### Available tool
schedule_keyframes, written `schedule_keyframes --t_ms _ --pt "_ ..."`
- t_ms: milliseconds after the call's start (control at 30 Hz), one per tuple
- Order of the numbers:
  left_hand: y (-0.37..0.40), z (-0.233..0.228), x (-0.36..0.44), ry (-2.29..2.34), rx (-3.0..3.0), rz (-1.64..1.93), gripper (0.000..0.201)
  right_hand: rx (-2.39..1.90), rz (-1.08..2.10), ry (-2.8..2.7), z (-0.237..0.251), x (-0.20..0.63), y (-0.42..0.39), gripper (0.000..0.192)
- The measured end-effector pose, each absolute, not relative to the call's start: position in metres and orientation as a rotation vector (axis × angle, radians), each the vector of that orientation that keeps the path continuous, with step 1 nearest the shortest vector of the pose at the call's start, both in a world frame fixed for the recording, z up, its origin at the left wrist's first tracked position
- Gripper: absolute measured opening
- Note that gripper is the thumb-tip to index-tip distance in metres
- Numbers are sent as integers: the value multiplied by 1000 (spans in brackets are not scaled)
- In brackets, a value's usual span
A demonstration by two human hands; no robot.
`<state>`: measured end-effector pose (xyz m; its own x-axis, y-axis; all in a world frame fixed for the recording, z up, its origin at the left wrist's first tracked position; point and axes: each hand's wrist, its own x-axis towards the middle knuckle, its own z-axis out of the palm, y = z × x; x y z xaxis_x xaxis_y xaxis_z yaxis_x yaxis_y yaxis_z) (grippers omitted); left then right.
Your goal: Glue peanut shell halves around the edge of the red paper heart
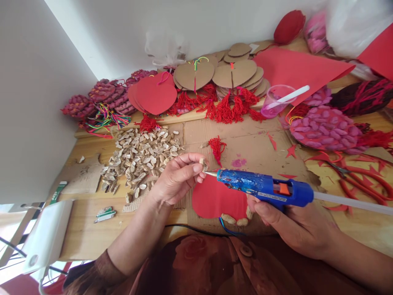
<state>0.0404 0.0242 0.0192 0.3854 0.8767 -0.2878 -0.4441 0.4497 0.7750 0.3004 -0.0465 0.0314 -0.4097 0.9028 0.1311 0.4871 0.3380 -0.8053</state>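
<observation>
Between thumb and fingers, my left hand (pixel 181 176) pinches a peanut shell (pixel 202 164). The metal nozzle of a blue hot glue gun (pixel 264 186) meets that shell or lies right by it. My right hand (pixel 288 221) is wrapped around the gun's handle, and a clear glue stick (pixel 353 201) juts from its back. Below the gun lies a red heart-shaped piece (pixel 211 198), partly covered by the gun, with several peanut shells (pixel 229 218) along its near right edge. A red yarn tassel (pixel 217 148) lies at its far end.
Many loose peanut shells (pixel 147 155) spread at left. Cardboard pieces (pixel 195 76) with red tassels stand at the back. A pink cup (pixel 278 102), orange-handled scissors (pixel 362 180) and a purple shell-covered piece (pixel 325 129) are at right. A black cord (pixel 193 229) crosses the near edge.
</observation>
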Motion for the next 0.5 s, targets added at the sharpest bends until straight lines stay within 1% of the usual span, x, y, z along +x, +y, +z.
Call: schedule_keyframes --t_ms 167,333,500 --pt "25 19 41 758 674 919 28 -1242 978 -2037 29 302 -48 25" --pt "25 19 41 759 674 916 30 -1294 998 -2055 27 303 -48 30" --pt "25 18 40 749 681 924 28 -1321 1002 -2065 26 303 -47 25"
